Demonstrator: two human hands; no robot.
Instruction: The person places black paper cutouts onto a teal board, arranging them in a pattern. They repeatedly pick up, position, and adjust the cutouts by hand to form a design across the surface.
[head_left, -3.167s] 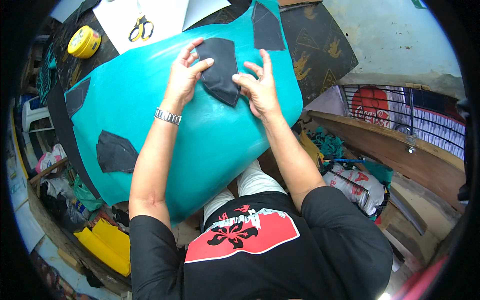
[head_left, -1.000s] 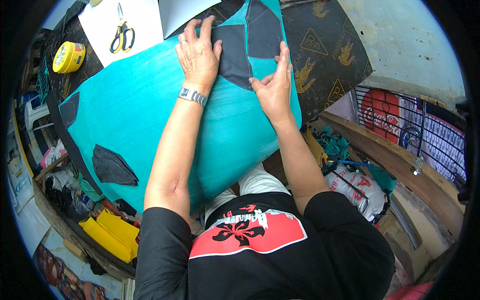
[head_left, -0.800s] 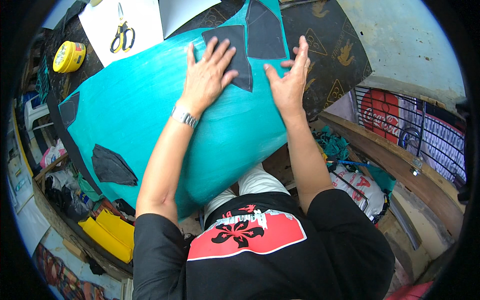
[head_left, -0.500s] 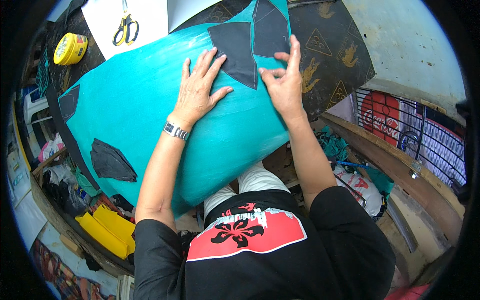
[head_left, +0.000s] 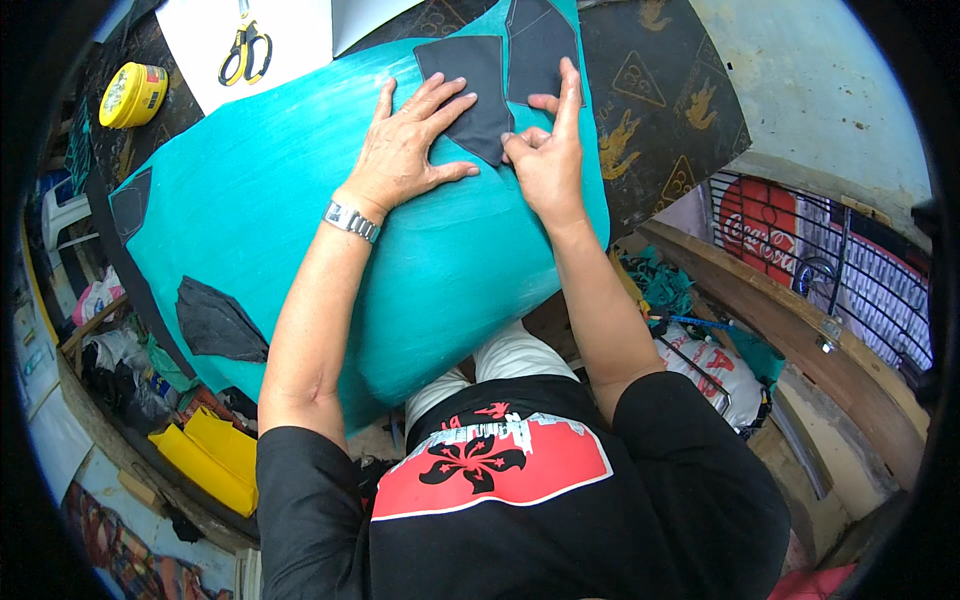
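A large teal sheet [head_left: 300, 200], likely leather or leatherette, is spread over the work surface. My left hand [head_left: 415, 145] is open and flat, its fingertips resting on a dark, pointed pattern piece [head_left: 477, 62] lying on the sheet. At that piece's right lower edge is my right hand [head_left: 550, 165], with thumb and a bent finger pressed together and another finger pointing up. Whatever they pinch is too small to make out. A second dark piece [head_left: 540, 50], edged with a thin pale line, lies just beyond. Other dark pieces rest at the sheet's left corner [head_left: 130, 205] and lower left [head_left: 218, 322].
Yellow-and-black scissors [head_left: 245, 55] lie on white card [head_left: 290, 30] at the far left. A yellow tub [head_left: 133, 95] stands beside it. Dark printed material [head_left: 640, 120] extends to the right. Yellow folded material [head_left: 205, 460] and scraps fill the lower left; a barred opening [head_left: 820, 270] is at right.
My left hand has slid slightly rightward, farther onto the dark pattern piece. My right hand has shifted left, to the piece's edge. The sheet and pieces appear slightly farther up and left.
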